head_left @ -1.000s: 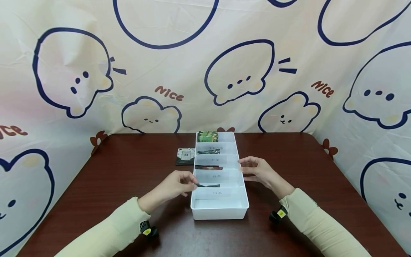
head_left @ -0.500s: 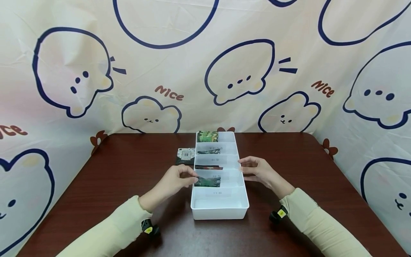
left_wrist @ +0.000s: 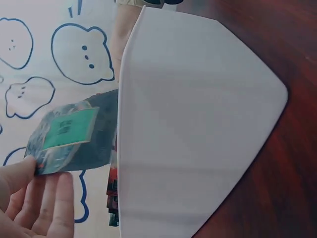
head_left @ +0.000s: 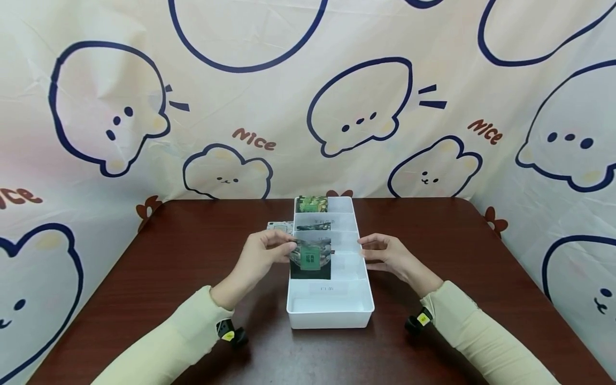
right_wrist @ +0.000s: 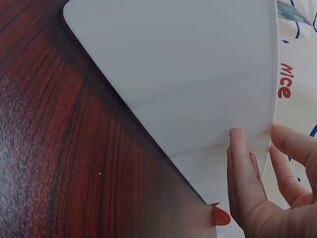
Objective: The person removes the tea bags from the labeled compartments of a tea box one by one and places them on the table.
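Note:
My left hand [head_left: 262,256] pinches the left edge of a dark tea packet [head_left: 310,259] with a green label, between thumb and fingers. The packet stands upright over the left part of a white divided box [head_left: 332,321], its lower edge behind a divider near the front. In the left wrist view, the packet [left_wrist: 74,134] rises past the box rim [left_wrist: 120,148]. My right hand [head_left: 387,254] touches the box's right side, fingertips at the rim and outer wall. Its fingers [right_wrist: 240,163] lie fairly straight against that wall in the right wrist view.
Farther back in the box are a green packet [head_left: 312,204] and a greyish packet [head_left: 313,226]. A pale-printed packet [head_left: 279,225] lies on the dark wooden table [head_left: 212,224] left of the box, partly behind my left hand. A patterned cloth [head_left: 289,107] hangs behind the table.
My left hand has lifted the tea packet from low in its compartment until its green label shows, moving up and away from me. The right hand has stayed at the box's side.

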Motion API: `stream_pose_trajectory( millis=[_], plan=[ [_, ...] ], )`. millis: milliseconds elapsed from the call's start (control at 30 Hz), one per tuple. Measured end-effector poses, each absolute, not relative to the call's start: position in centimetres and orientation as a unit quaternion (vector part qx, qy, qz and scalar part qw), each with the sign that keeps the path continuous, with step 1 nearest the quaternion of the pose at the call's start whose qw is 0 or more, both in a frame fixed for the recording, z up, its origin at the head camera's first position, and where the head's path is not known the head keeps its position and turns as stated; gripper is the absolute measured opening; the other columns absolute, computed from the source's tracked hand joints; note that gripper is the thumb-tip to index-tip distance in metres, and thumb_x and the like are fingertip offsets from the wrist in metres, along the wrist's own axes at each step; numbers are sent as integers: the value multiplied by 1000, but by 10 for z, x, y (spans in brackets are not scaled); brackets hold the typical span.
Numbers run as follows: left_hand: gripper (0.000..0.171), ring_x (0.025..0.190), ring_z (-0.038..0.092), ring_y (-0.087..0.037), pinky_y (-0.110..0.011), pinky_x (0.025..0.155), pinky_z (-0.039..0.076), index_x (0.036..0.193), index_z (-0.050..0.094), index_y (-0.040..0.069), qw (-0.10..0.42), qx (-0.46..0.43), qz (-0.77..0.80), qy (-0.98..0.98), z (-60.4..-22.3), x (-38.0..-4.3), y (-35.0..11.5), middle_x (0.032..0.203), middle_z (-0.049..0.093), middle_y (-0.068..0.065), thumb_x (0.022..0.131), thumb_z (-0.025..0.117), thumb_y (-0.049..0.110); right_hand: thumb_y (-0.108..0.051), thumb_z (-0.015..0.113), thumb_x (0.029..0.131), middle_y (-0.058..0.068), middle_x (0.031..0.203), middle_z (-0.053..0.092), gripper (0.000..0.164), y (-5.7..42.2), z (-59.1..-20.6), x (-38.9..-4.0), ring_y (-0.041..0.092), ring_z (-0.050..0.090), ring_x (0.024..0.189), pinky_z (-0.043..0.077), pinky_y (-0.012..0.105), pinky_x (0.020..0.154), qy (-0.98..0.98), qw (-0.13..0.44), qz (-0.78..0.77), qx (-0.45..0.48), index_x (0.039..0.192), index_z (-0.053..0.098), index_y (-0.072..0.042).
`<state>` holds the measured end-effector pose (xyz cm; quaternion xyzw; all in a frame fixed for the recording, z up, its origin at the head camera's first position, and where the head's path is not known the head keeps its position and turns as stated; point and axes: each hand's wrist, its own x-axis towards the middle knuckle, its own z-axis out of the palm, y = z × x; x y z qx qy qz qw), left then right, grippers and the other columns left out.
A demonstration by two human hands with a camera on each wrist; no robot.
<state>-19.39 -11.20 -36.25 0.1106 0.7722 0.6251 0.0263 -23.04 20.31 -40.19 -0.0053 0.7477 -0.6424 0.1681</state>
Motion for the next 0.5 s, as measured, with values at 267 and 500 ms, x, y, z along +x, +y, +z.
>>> stream_pose_trajectory(
  millis=[267,500],
  plan=[
    [22,79,66,-13,-40,73,60,111,66,5,-6,89,657,748,-350,-204,-117,90,71,-1,89,70,12,-7,70,88,18,118,58,45,203,-401,-230,18,66,90,57,42,84,745,171,-645,-10,128,54,4],
    [29,73,63,-9,-29,67,58,116,64,3,-8,64,675,735,-337,-222,-131,83,70,10,90,70,15,-6,70,88,18,118,57,44,203,-401,-230,17,66,90,58,41,83,746,169,-644,-8,128,55,4]
  ],
)
